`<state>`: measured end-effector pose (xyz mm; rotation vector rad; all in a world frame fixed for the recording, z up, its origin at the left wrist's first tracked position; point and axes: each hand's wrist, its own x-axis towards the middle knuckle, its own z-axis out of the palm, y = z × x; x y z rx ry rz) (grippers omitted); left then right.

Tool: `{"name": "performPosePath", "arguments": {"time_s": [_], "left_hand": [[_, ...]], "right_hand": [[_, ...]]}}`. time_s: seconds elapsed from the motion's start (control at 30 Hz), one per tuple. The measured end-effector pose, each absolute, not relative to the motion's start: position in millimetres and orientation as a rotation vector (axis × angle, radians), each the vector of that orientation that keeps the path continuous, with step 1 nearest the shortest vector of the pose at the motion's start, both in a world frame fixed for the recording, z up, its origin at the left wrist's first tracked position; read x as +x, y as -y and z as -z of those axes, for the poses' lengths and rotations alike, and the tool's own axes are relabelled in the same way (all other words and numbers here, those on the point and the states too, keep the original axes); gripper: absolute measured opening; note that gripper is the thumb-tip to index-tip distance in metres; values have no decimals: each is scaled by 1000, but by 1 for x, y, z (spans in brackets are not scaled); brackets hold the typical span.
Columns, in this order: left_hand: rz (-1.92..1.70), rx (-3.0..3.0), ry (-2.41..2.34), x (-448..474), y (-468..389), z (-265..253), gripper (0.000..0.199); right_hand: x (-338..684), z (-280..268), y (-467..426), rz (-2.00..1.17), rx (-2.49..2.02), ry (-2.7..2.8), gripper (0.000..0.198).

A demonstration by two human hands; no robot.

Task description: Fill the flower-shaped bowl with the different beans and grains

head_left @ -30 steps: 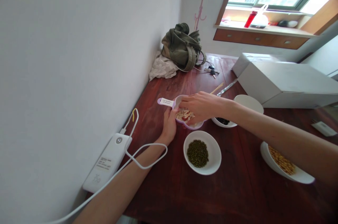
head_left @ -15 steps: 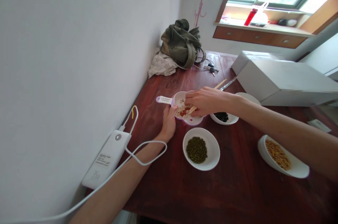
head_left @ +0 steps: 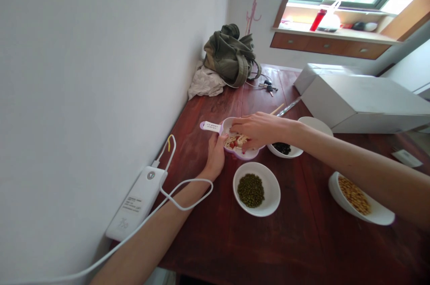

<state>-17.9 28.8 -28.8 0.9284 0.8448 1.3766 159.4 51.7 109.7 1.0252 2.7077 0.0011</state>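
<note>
A lobed white dish (head_left: 247, 156) with a lilac rim and a labelled handle (head_left: 211, 127) sits on the table. Pale strips and reddish pieces (head_left: 236, 141) lie inside it. My left hand (head_left: 215, 153) grips the dish's near-left edge beside the handle, thumb on the rim. Over the dish is my right hand (head_left: 253, 129), its fingers and thumb reaching down apart among the pieces. Nearest to the hands are a white bowl (head_left: 273, 195) of green beans (head_left: 251, 190) and a bowl (head_left: 294, 152) of black bits, partly behind my right wrist.
A bowl (head_left: 383, 217) of yellow beans stands under my right forearm. White boxes (head_left: 363, 97), keys (head_left: 268, 88) and a green bag (head_left: 230, 54) occupy the table's far side. A white power bank (head_left: 136, 204) rests against the wall, its cable (head_left: 188, 209) looping across my left forearm.
My right fingers have shifted slightly left and inward within the dish, and the pieces there lie differently. The left hand keeps its hold on the edge.
</note>
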Motion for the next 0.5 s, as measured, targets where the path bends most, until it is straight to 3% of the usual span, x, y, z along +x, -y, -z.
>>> {"name": "performPosePath", "arguments": {"time_s": [0.13, 0.37, 0.5], "left_hand": [[-1376, 933, -841, -17, -29, 29, 27], [-1396, 916, -842, -17, -29, 31, 29], [-1381, 918, -855, -17, -28, 30, 30]], "right_hand": [[165, -114, -51, 29, 1063, -2706, 39], [169, -120, -46, -7, 1129, -2712, 56], [168, -111, -46, -24, 1110, -2700, 44]]}}
